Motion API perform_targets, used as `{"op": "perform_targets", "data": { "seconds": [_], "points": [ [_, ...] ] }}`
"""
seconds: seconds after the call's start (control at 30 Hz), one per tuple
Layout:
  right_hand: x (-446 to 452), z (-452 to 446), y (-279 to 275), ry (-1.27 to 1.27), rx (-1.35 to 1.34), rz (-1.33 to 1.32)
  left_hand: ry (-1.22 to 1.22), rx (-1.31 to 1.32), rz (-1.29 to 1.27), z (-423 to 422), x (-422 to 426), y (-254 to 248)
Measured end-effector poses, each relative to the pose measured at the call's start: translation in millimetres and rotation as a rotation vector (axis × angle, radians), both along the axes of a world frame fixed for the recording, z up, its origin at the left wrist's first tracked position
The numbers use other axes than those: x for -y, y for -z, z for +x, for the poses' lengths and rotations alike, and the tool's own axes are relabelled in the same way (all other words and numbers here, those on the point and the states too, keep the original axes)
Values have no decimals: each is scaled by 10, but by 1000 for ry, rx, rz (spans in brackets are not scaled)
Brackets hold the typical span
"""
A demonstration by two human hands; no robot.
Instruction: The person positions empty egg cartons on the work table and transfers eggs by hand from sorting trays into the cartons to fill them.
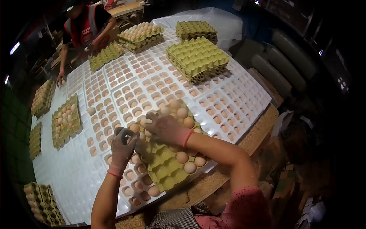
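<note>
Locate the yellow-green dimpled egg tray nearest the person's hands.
In the head view, the tray lies below centre, on white pocketed sheeting, under the right hand.

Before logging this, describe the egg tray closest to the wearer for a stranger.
On the white pocketed sheets, go to the edge nearest the camera. There lies a yellowish egg tray, partly filled; it alone has a pink-cuffed right hand over it.

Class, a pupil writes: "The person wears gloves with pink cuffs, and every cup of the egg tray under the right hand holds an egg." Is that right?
No: the head view shows empty cups in the egg tray under the right hand; it is only partly filled. The rest stands.
</note>
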State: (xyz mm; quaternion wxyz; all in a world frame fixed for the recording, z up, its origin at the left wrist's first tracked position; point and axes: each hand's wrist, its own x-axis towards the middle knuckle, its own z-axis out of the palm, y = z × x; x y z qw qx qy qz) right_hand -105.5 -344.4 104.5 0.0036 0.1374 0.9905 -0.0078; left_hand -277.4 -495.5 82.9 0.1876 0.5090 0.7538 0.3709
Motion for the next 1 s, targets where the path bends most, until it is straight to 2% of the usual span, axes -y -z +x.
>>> {"op": "perform_targets", "data": {
  "seconds": [0.07,0.1,0.17,0.23,0.27,0.37,0.43,0.5,0.53,0.63,0.67,0.7,0.77,0.8,0.83,0.93,0.97,1.0],
  "points": [
    [-131,296,-108,219,-243,-244,106,-358,-50,77,-16,-19],
    [-318,503,47,280,-534,-235,150,-446,-132,106,-6,9],
    [-688,860,89,581,-520,-225,122,-523,-175,190,-26,11],
    [-1047,1079,578,672,-368,19,155,-603,-143,232,-64,14],
    [-1141,1106,620,708,-97,-52,182,-680,-109,242,-69,18],
    [-1295,1223,1186,567,17,-26,158,-633,-14,197,-57,64],
    [-1228,1345,1133,592,-80,-64,24,-292,-110,98,26,65],
    [-1046,1497,859,573,-411,-290,-21,-2,80,195,-122,-137],
    [-1061,1560,1057,487,-392,-224,61,-30,140,133,-255,-139],
    [-1066,1710,1082,502,-293,-325,187,-5,148,344,-948,-483],
    [-1004,1730,952,562,-451,-259,227,-19,137,443,-1208,-548],
    [-927,1761,882,563,-459,-262,269,-34,122,544,-1450,-600],
    [-795,1825,873,522,-762,-167,394,-201,156,736,-1977,-531],
    [-838,1882,1239,454,-597,-143,421,-243,76,849,-2212,-476],
    [-747,1948,1027,392,-431,-83,448,-283,-6,938,-2422,-385],
    [-735,2011,1361,427,-524,-95,693,-397,-135,1048,-2937,62],
    [-726,2032,1375,490,-667,-244,719,-555,-282,1077,-3026,175],
    [-714,2045,1405,556,-807,-396,748,-534,-424,1063,-3137,262]
  ]
}}
